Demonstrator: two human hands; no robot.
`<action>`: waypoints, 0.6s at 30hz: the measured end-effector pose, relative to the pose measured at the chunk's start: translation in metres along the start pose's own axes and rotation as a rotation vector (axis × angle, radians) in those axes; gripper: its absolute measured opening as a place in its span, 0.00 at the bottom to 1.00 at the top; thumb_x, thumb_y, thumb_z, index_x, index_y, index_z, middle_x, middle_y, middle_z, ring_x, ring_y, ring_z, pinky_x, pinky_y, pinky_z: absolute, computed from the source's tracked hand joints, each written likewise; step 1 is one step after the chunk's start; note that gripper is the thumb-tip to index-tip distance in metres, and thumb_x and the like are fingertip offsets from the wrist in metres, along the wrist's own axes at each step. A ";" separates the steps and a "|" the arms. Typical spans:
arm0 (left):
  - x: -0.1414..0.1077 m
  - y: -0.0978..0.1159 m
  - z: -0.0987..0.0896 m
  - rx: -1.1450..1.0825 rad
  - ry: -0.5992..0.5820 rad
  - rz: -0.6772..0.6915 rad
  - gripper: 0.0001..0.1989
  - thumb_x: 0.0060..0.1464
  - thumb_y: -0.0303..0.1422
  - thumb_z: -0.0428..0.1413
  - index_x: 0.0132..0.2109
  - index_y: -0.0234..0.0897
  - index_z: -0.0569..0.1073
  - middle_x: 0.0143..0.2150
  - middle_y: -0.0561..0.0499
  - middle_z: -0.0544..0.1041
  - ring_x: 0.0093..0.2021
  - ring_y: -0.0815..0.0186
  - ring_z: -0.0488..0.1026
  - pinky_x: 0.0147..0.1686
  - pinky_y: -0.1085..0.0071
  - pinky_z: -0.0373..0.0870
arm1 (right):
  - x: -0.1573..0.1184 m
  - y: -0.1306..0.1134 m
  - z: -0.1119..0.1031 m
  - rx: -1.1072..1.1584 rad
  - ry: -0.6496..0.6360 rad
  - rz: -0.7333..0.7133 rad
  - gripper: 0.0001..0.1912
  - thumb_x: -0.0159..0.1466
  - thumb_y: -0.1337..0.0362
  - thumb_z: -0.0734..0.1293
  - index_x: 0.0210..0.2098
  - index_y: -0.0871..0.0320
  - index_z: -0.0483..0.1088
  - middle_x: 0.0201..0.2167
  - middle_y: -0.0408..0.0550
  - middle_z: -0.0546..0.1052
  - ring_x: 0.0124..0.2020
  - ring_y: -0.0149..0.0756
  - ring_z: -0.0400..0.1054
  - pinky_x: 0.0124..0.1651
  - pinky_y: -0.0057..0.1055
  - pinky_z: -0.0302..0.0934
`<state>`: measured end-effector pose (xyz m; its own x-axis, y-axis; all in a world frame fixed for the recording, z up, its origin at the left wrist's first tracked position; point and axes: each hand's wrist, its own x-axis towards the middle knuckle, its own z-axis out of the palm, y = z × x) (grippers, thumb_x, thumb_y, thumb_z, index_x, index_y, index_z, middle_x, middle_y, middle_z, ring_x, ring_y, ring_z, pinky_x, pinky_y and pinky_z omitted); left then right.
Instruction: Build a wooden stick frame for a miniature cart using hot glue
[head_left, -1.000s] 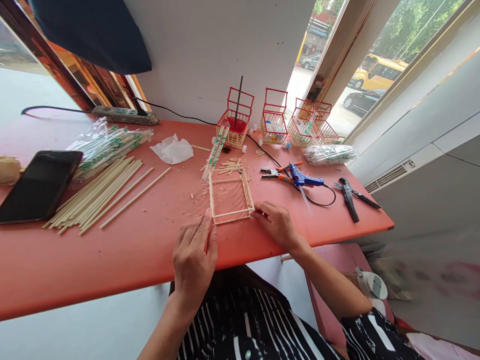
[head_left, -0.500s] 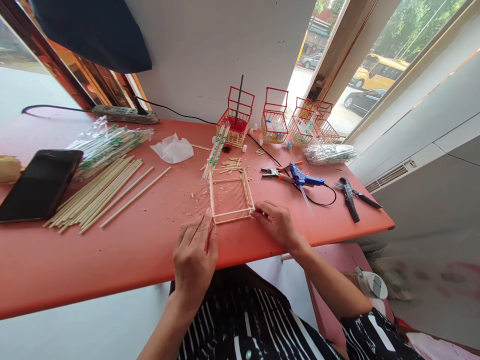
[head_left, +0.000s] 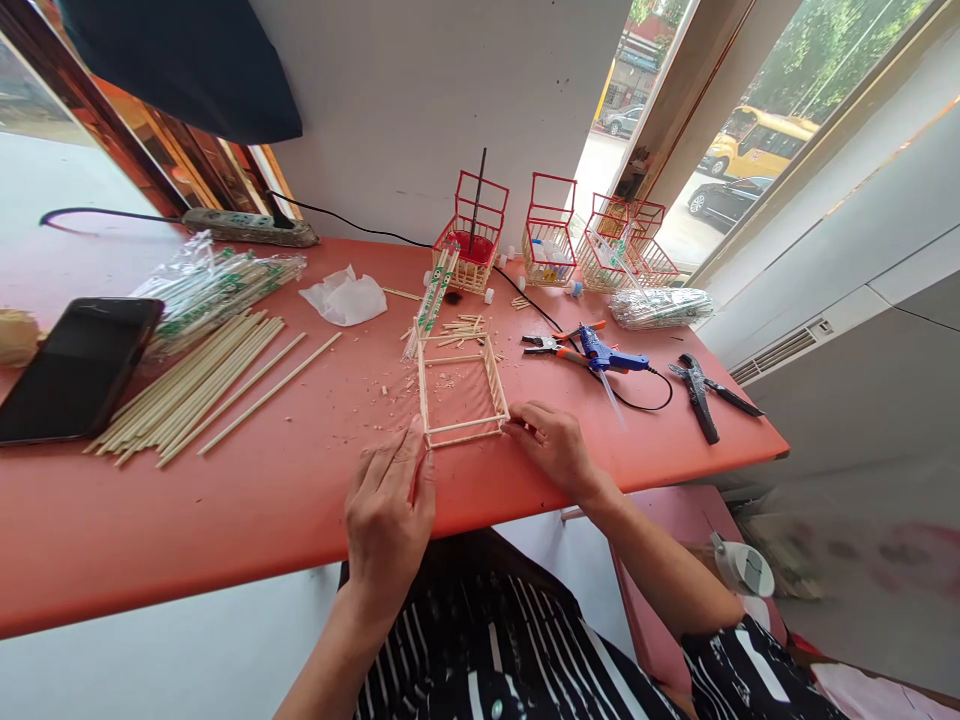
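Note:
A small box-shaped frame of wooden sticks [head_left: 465, 432] stands on the red table, close to its front edge. Its right side has a row of short sticks; the top shows an open rectangle. My left hand [head_left: 390, 490] holds the near left corner between thumb and fingers, the other fingers stretched forward. At the near right corner, the curled fingers of my right hand [head_left: 551, 445] pinch the frame; their tips are partly hidden. Short cut stick pieces [head_left: 466, 327] lie just behind the frame, with wood crumbs inside and to its left.
Long sticks [head_left: 202, 385], a phone [head_left: 79, 365] and wrapped sticks [head_left: 225, 295] lie left. A blue glue gun [head_left: 611, 355], pliers [head_left: 544, 345] and black-handled pliers [head_left: 701, 400] are right. Red-trimmed stick carts [head_left: 549, 250] line the wall near a power strip [head_left: 247, 228].

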<state>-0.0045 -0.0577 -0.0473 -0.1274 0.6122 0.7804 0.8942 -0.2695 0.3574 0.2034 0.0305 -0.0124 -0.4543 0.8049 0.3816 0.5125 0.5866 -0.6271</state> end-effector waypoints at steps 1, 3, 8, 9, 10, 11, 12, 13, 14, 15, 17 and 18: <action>0.000 0.000 0.000 -0.001 -0.001 -0.006 0.23 0.63 0.26 0.56 0.64 0.38 0.71 0.50 0.41 0.82 0.50 0.55 0.78 0.54 0.57 0.74 | 0.000 0.000 0.000 -0.002 -0.003 0.004 0.07 0.70 0.61 0.66 0.37 0.56 0.72 0.32 0.45 0.75 0.31 0.33 0.67 0.36 0.26 0.61; -0.001 0.000 0.000 -0.003 0.003 -0.018 0.23 0.63 0.26 0.56 0.64 0.38 0.71 0.50 0.41 0.82 0.50 0.55 0.78 0.54 0.57 0.74 | 0.000 -0.001 -0.001 -0.005 -0.009 0.011 0.07 0.70 0.61 0.66 0.37 0.56 0.73 0.32 0.45 0.75 0.31 0.32 0.67 0.36 0.26 0.60; -0.001 0.002 -0.003 -0.003 -0.007 -0.071 0.24 0.62 0.27 0.57 0.64 0.37 0.70 0.49 0.41 0.82 0.50 0.55 0.78 0.53 0.59 0.74 | 0.000 -0.002 -0.001 0.001 -0.012 0.001 0.06 0.70 0.62 0.66 0.38 0.56 0.73 0.32 0.45 0.76 0.31 0.32 0.67 0.36 0.26 0.60; 0.000 0.002 -0.003 -0.011 -0.013 -0.089 0.25 0.63 0.27 0.57 0.65 0.36 0.68 0.51 0.40 0.82 0.51 0.55 0.78 0.53 0.60 0.74 | 0.000 -0.002 0.000 0.001 -0.010 0.000 0.06 0.70 0.62 0.66 0.38 0.57 0.73 0.32 0.45 0.76 0.31 0.32 0.67 0.36 0.26 0.60; 0.000 0.003 -0.004 -0.020 -0.015 -0.102 0.25 0.63 0.27 0.57 0.66 0.36 0.67 0.52 0.40 0.81 0.51 0.56 0.78 0.53 0.61 0.74 | 0.000 -0.001 0.000 0.000 -0.011 0.001 0.06 0.70 0.62 0.66 0.38 0.56 0.73 0.32 0.45 0.76 0.31 0.32 0.67 0.36 0.26 0.60; 0.001 0.004 -0.004 -0.028 -0.015 -0.110 0.26 0.63 0.27 0.57 0.67 0.36 0.66 0.53 0.40 0.81 0.51 0.57 0.78 0.53 0.62 0.74 | 0.000 -0.001 0.000 -0.002 -0.013 0.004 0.06 0.70 0.61 0.66 0.38 0.56 0.73 0.32 0.45 0.76 0.32 0.32 0.67 0.36 0.26 0.60; 0.002 0.004 -0.004 -0.032 -0.015 -0.113 0.26 0.62 0.27 0.57 0.67 0.37 0.66 0.53 0.40 0.81 0.51 0.57 0.78 0.53 0.63 0.74 | 0.000 -0.001 0.000 -0.004 -0.016 0.008 0.07 0.70 0.61 0.66 0.39 0.56 0.74 0.32 0.45 0.76 0.32 0.32 0.67 0.36 0.26 0.60; 0.002 0.005 -0.004 -0.031 -0.014 -0.111 0.26 0.62 0.27 0.57 0.66 0.37 0.66 0.53 0.41 0.81 0.50 0.58 0.78 0.52 0.63 0.74 | 0.000 -0.001 0.000 -0.004 -0.018 0.010 0.07 0.70 0.61 0.66 0.39 0.56 0.74 0.32 0.45 0.76 0.32 0.33 0.67 0.36 0.26 0.60; 0.002 0.005 -0.004 -0.030 -0.009 -0.108 0.26 0.62 0.27 0.57 0.66 0.38 0.66 0.52 0.42 0.81 0.50 0.58 0.78 0.52 0.64 0.74 | 0.000 -0.001 0.000 -0.004 -0.019 0.011 0.07 0.70 0.60 0.66 0.39 0.56 0.74 0.32 0.45 0.76 0.32 0.33 0.68 0.36 0.26 0.60; 0.003 0.005 -0.004 -0.030 -0.008 -0.108 0.26 0.62 0.27 0.57 0.66 0.38 0.66 0.52 0.43 0.81 0.49 0.58 0.78 0.52 0.64 0.73 | 0.000 -0.001 0.000 -0.004 -0.020 0.011 0.07 0.70 0.60 0.66 0.39 0.56 0.74 0.32 0.45 0.76 0.32 0.33 0.68 0.36 0.26 0.60; 0.003 0.005 -0.004 -0.033 -0.009 -0.116 0.25 0.63 0.27 0.57 0.66 0.39 0.67 0.52 0.43 0.81 0.49 0.59 0.78 0.52 0.64 0.73 | 0.000 -0.001 0.000 -0.004 -0.017 0.006 0.07 0.70 0.60 0.66 0.39 0.56 0.74 0.32 0.45 0.76 0.32 0.33 0.67 0.36 0.26 0.60; 0.003 0.005 -0.004 -0.033 -0.009 -0.118 0.24 0.63 0.27 0.57 0.65 0.39 0.68 0.51 0.43 0.81 0.49 0.58 0.78 0.51 0.64 0.73 | 0.000 -0.001 -0.001 -0.005 -0.015 0.005 0.07 0.70 0.60 0.66 0.39 0.56 0.74 0.32 0.45 0.76 0.32 0.33 0.67 0.36 0.26 0.60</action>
<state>-0.0023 -0.0606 -0.0411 -0.2268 0.6474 0.7276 0.8585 -0.2200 0.4633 0.2035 0.0298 -0.0116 -0.4631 0.8062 0.3681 0.5183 0.5833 -0.6255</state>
